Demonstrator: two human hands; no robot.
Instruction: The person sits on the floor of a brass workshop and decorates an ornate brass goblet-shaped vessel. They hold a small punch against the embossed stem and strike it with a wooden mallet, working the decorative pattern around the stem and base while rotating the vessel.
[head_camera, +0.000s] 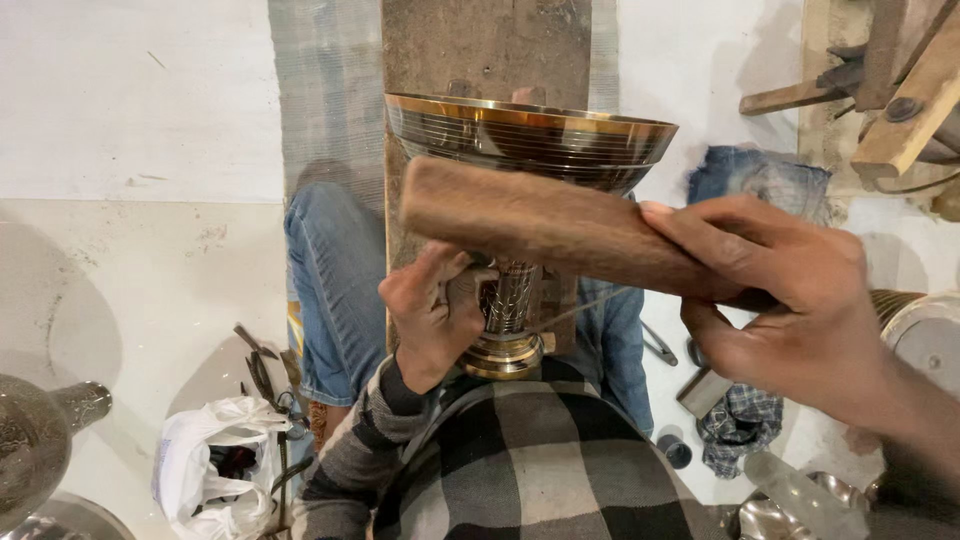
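A brass goblet-shaped cup (530, 140) with a ribbed bowl and engraved stem stands upright between my knees, against a wooden plank (485, 45). My left hand (432, 315) grips its stem just above the round foot. A thick brown wooden block (540, 225) is raised across the front of the bowl, and my right hand (790, 295) is closed around its right end. The block hides part of the bowl's lower side.
A white plastic bag (215, 465) and pliers (262, 370) lie on the floor at left. A metal vessel (35, 440) sits at the far left. Wooden pieces (890, 90) are at the top right, cloth (735, 425) and metal parts at the lower right.
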